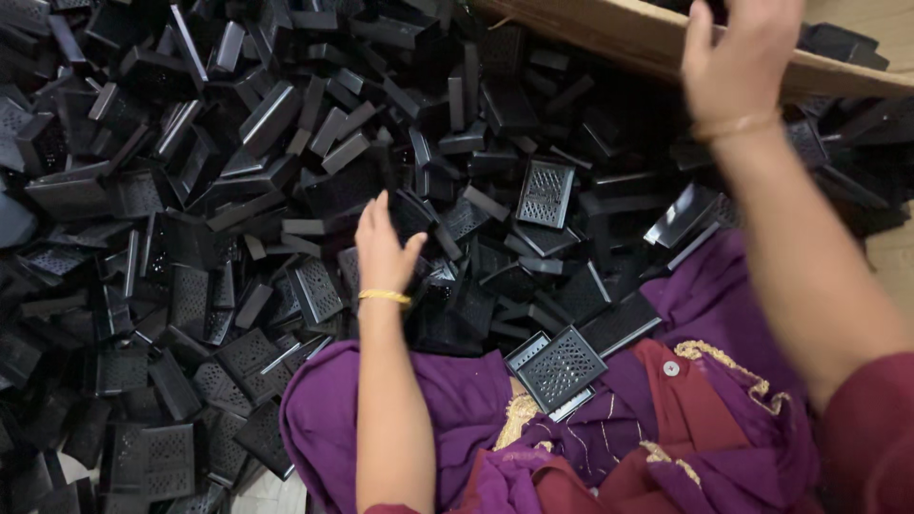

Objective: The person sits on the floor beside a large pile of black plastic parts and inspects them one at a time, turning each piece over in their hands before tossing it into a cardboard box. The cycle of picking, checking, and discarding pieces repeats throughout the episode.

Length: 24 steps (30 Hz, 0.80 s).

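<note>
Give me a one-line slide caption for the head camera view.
Left hand reaches into a heap of black perforated plastic parts; right hand is raised by a cardboard box.

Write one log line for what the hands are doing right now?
left hand: open, reaching into black plastic parts | right hand: raised at cardboard box

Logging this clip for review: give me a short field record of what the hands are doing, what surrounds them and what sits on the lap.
setting: a large heap of black plastic parts, many with perforated grid faces
left hand: open, fingers spread, lowered onto the heap, holding nothing visible
right hand: raised and blurred, at the edge of a cardboard box; no held part can be seen
lap: purple cloth with gold trim, one perforated black part lying on it
wrists: a gold bangle on each
</note>
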Each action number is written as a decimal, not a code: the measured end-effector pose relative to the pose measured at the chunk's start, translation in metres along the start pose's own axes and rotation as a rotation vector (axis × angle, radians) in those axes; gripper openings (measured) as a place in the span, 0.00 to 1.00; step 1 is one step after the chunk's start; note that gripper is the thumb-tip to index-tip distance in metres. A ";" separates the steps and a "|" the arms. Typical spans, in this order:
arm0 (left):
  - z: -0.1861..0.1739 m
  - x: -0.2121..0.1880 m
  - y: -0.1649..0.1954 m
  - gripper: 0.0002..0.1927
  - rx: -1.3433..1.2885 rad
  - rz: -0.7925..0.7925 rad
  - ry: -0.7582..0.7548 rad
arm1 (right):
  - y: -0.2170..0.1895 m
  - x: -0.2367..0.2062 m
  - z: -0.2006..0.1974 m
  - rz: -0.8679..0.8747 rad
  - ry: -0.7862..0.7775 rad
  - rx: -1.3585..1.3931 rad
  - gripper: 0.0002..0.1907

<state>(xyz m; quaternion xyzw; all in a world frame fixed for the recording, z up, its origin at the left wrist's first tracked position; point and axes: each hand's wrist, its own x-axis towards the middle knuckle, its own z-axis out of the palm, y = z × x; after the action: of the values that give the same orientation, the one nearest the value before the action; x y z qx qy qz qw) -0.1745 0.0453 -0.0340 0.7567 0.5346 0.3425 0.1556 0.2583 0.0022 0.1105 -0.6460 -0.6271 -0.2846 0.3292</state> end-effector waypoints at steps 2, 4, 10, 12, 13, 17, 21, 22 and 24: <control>0.018 0.005 0.007 0.50 0.053 0.191 0.159 | -0.046 -0.019 -0.008 -0.152 0.051 0.139 0.09; 0.026 0.012 0.010 0.45 0.174 -0.056 -0.017 | -0.105 -0.036 -0.004 -0.287 -0.102 0.312 0.09; 0.007 0.008 -0.004 0.18 -0.159 -0.226 0.039 | -0.188 -0.086 0.059 -0.465 -0.664 0.392 0.31; 0.002 0.007 -0.011 0.16 -0.622 -0.294 0.119 | -0.174 -0.096 0.072 -0.480 -0.732 0.283 0.26; 0.002 0.009 -0.013 0.16 -0.990 -0.348 0.162 | -0.165 -0.098 0.076 -0.484 -0.714 0.232 0.24; 0.003 0.011 -0.012 0.30 -1.806 -0.443 0.279 | -0.145 -0.096 0.078 -0.399 -0.666 0.024 0.19; 0.000 0.008 -0.005 0.35 -2.061 -0.332 0.277 | -0.148 -0.090 0.073 -0.029 -0.590 0.316 0.10; -0.002 0.008 -0.002 0.35 -2.098 -0.348 0.276 | -0.150 -0.088 0.069 0.078 -0.520 0.414 0.11; -0.004 0.007 0.004 0.37 -2.140 -0.399 0.233 | -0.152 -0.085 0.059 0.231 -0.406 0.576 0.16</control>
<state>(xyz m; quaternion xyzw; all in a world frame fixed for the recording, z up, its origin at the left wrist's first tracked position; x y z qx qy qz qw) -0.1730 0.0496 -0.0264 0.0927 0.0850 0.6677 0.7337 0.0994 -0.0047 0.0178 -0.6368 -0.6571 0.0765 0.3962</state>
